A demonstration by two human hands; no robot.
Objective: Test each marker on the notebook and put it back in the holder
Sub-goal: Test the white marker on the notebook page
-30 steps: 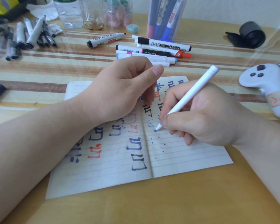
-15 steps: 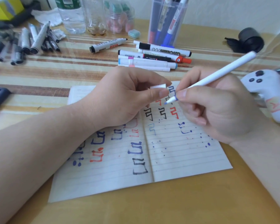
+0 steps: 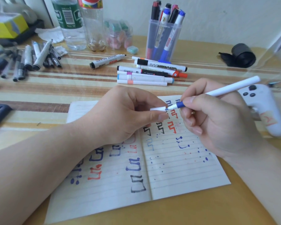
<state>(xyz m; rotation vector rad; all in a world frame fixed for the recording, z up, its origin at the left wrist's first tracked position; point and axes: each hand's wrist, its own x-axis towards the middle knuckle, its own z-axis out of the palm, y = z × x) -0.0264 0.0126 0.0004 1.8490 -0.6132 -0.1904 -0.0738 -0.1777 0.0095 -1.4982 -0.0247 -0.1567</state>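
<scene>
Notebook (image 3: 177, 179) lying open and flat, lined pages scattered with blue, red and black test strokes and dots. Over its left page and up to the fold, the left hand (image 3: 125, 114), fingers curled in, thumb and forefinger closed in a tight pinch. Over the notebook's right page, the right hand (image 3: 217, 120), fingers wrapped in a writing grip. Well beyond the notebook's top edge, the clear holder (image 3: 162, 46), upright and packed with capped markers. Just off the notebook's right edge, a white controller (image 3: 269, 114), partly behind the right hand. Between holder and notebook, loose markers (image 3: 146, 77) side by side in a row. Now the slim white marker (image 3: 225, 90), gripped by the right fingertips at its blue collar, raised above the notebook's top edge, barrel slanting up to the right. And the little white cap (image 3: 157, 108), pinched in the left hand, mouth right at the blue tip; touching or a hair apart, impossible to tell.
</scene>
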